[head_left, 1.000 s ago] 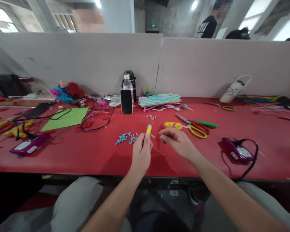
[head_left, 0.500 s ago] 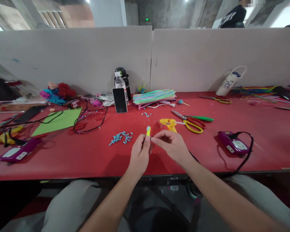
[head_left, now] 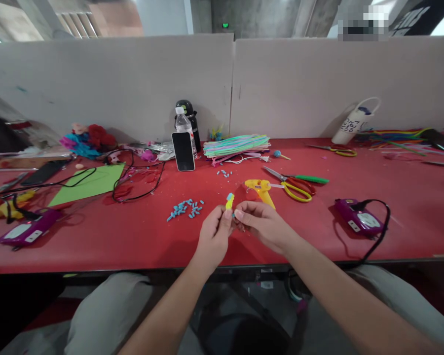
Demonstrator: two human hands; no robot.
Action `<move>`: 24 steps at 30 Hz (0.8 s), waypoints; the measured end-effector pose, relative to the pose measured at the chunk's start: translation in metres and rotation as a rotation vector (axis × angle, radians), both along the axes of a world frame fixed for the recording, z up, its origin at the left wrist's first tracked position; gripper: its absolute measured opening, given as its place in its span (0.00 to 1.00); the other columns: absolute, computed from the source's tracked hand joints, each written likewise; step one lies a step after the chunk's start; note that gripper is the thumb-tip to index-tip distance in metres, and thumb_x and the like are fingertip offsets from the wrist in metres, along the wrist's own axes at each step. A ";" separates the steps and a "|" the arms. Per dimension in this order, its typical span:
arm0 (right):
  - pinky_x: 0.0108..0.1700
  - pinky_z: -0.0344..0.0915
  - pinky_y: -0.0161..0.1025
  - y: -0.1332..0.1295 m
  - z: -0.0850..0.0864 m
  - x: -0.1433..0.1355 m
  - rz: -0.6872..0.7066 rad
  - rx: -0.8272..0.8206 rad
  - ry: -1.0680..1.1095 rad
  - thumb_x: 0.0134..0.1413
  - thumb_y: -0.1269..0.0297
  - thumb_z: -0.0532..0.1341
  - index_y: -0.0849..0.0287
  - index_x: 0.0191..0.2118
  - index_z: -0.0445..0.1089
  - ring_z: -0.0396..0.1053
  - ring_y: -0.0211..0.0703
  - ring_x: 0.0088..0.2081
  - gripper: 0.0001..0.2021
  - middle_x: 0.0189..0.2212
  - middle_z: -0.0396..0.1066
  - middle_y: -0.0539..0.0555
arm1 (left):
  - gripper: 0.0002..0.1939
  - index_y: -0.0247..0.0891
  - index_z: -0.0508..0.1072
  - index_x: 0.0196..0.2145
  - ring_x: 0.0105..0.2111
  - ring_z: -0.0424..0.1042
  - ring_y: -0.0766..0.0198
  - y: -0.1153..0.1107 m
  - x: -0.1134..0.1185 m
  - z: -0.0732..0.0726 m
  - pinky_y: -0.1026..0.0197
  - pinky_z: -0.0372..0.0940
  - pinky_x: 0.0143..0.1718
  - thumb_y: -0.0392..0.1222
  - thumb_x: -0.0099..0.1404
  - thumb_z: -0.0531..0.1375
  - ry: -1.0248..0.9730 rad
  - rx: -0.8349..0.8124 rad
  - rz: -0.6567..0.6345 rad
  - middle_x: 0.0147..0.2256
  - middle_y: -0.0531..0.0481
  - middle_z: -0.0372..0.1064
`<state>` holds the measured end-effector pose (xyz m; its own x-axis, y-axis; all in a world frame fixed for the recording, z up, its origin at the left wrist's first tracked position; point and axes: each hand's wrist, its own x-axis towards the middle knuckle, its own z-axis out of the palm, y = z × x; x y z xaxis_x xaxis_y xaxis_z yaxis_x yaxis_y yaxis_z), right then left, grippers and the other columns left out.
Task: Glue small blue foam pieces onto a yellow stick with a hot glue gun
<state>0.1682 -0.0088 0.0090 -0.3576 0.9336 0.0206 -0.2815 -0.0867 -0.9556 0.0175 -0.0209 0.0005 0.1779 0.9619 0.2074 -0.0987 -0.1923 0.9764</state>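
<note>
Between thumb and fingers, my left hand [head_left: 215, 234] pinches a small yellow piece with a light blue tip [head_left: 230, 201], held upright above the table's front part. My right hand [head_left: 264, 224] is closed in a pinch right beside it, its fingertips close to the lower end of the yellow piece. A speck of blue shows at those fingertips, too small to name. To the left of my hands lies a loose pile of short blue pieces [head_left: 185, 209]. A yellow hot glue gun [head_left: 261, 190] lies just beyond my right hand.
Scissors with yellow handles [head_left: 296, 191] lie beside the glue gun. A bundle of pastel pipe cleaners [head_left: 237, 147] and a propped phone [head_left: 184, 152] stand farther back. On the right sits a purple power box [head_left: 360, 218] with a black cable; green paper [head_left: 91, 183] lies left.
Both hands have shifted slightly right with the yellow piece, and the right fingers have curled in more. In the background, a person has moved to the right.
</note>
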 end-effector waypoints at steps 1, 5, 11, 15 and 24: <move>0.33 0.61 0.34 0.000 0.001 0.001 -0.025 0.010 -0.039 0.55 0.57 0.68 0.59 0.30 0.70 0.62 0.34 0.28 0.12 0.25 0.66 0.47 | 0.18 0.37 0.63 0.28 0.20 0.51 0.72 0.000 -0.001 0.000 0.66 0.48 0.21 0.52 0.72 0.54 -0.002 -0.008 0.000 0.21 0.58 0.54; 0.33 0.61 0.35 0.001 0.014 0.007 -0.089 0.118 -0.242 0.56 0.56 0.67 0.59 0.31 0.71 0.63 0.35 0.29 0.12 0.26 0.67 0.48 | 0.19 0.37 0.61 0.26 0.20 0.50 0.72 0.001 -0.002 0.001 0.66 0.47 0.21 0.51 0.71 0.55 -0.037 -0.041 0.009 0.20 0.59 0.52; 0.37 0.66 0.37 0.002 0.029 0.019 -0.206 0.282 -0.362 0.59 0.55 0.64 0.59 0.35 0.73 0.68 0.39 0.32 0.11 0.30 0.71 0.51 | 0.17 0.36 0.67 0.30 0.19 0.48 0.72 0.000 -0.002 0.001 0.65 0.45 0.21 0.52 0.70 0.55 -0.020 -0.086 -0.032 0.19 0.59 0.50; 0.38 0.68 0.38 0.002 0.031 0.021 -0.266 0.364 -0.433 0.59 0.57 0.64 0.58 0.36 0.74 0.71 0.41 0.34 0.09 0.32 0.74 0.52 | 0.18 0.37 0.67 0.30 0.20 0.47 0.71 0.000 -0.003 -0.002 0.65 0.45 0.22 0.54 0.69 0.55 0.026 -0.107 -0.051 0.20 0.59 0.49; 0.37 0.67 0.37 -0.002 0.033 0.019 -0.312 0.525 -0.555 0.62 0.61 0.62 0.57 0.36 0.72 0.70 0.40 0.34 0.06 0.33 0.74 0.52 | 0.18 0.37 0.69 0.29 0.22 0.48 0.69 0.000 -0.005 -0.001 0.63 0.46 0.24 0.53 0.70 0.55 0.111 -0.061 -0.026 0.20 0.58 0.49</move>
